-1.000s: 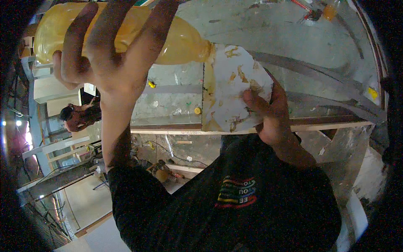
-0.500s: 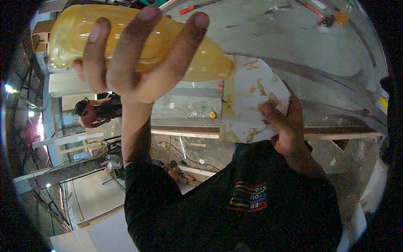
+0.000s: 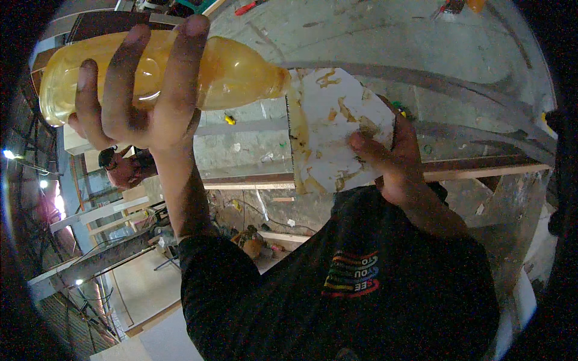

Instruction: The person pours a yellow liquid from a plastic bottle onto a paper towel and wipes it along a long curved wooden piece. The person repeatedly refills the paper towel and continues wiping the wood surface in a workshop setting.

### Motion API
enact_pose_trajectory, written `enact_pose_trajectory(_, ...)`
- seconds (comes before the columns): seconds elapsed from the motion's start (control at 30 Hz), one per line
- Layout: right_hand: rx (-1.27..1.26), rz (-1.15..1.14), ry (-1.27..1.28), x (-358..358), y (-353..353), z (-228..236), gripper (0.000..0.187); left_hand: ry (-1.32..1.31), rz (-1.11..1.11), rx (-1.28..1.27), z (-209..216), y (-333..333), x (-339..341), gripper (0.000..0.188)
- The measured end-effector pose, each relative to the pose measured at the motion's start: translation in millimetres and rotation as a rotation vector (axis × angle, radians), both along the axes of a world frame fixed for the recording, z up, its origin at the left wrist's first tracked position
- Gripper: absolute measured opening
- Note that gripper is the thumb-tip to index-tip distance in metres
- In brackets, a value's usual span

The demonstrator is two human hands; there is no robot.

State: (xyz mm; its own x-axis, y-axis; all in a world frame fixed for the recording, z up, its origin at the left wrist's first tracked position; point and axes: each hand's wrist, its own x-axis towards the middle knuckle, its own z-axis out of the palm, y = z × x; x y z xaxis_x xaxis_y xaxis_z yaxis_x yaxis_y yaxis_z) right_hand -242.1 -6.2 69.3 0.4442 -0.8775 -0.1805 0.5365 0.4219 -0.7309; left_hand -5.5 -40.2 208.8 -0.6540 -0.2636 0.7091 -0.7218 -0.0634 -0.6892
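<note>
My left hand is wrapped round a clear plastic bottle of yellowish liquid or paste. The bottle lies nearly on its side in the air, its neck pointing right. At its mouth is the toothed left edge of a white notched spreader, smeared with yellow-brown residue; whether they touch I cannot tell. My right hand grips the spreader at its right side, thumb on the face toward me, the other fingers mostly hidden behind. Both are held up over a grey work surface.
A wooden strip edges the work surface close to my body. A small yellow piece and a red-handled tool lie on it. Another person is farther off at the left. Clutter covers the floor beyond the edge.
Bottle and spreader have both shifted left in the picture, with my hands still holding them. The bottle now lies more level, its base lower than before.
</note>
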Motion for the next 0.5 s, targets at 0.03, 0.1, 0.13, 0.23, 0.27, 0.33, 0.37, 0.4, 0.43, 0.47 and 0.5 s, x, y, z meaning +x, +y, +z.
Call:
enact_pose_trajectory(0.03,0.027,-0.004,-0.032,1.1,0.4,0.1,0.059,-0.011,-0.01,-0.007,1.2,-0.4,-0.6,0.021)
enact_pose_trajectory(0.1,0.047,-0.013,-0.09,2.3,1.8,-0.4,0.059,-0.039,-0.03,0.013,3.7,-1.3,-1.0,0.02)
enact_pose_trajectory(0.13,0.045,-0.015,-0.112,1.7,2.5,-0.1,0.059,0.012,-0.075,0.015,3.7,-3.1,-1.6,0.019)
enact_pose_trajectory(0.23,0.022,-0.01,-0.134,-0.7,3.7,1.6,0.06,-0.023,-0.076,-0.032,4.7,-4.6,-0.3,0.018)
enact_pose_trajectory(0.27,0.001,-0.013,-0.177,-1.3,3.5,2.3,0.06,-0.021,-0.077,-0.046,2.5,-5.3,-0.3,0.018)
enact_pose_trajectory(0.33,-0.029,-0.004,-0.075,-2.1,2.7,3.8,0.059,-0.038,-0.042,-0.051,0.6,-5.2,0.6,0.018)
enact_pose_trajectory(0.37,-0.039,-0.006,-0.051,-2.4,2.1,4.6,0.059,-0.044,-0.019,-0.058,-0.5,-5.3,0.5,0.019)
enact_pose_trajectory(0.4,-0.054,0.0,-0.052,-2.6,1.8,5.3,0.058,-0.044,0.014,-0.076,-2.3,-5.1,-0.4,0.019)
enact_pose_trajectory(0.43,-0.059,0.005,-0.06,-2.8,1.2,6.2,0.058,-0.044,0.023,-0.083,-2.2,-5.2,-0.9,0.019)
enact_pose_trajectory(0.47,-0.063,0.009,-0.068,-3.4,1.1,6.9,0.058,-0.043,0.032,-0.091,-1.2,-4.5,-1.7,0.019)
enact_pose_trajectory(0.5,-0.053,0.019,-0.069,-3.7,0.8,7.5,0.057,-0.04,0.017,-0.09,0.0,-4.8,-2.0,0.019)
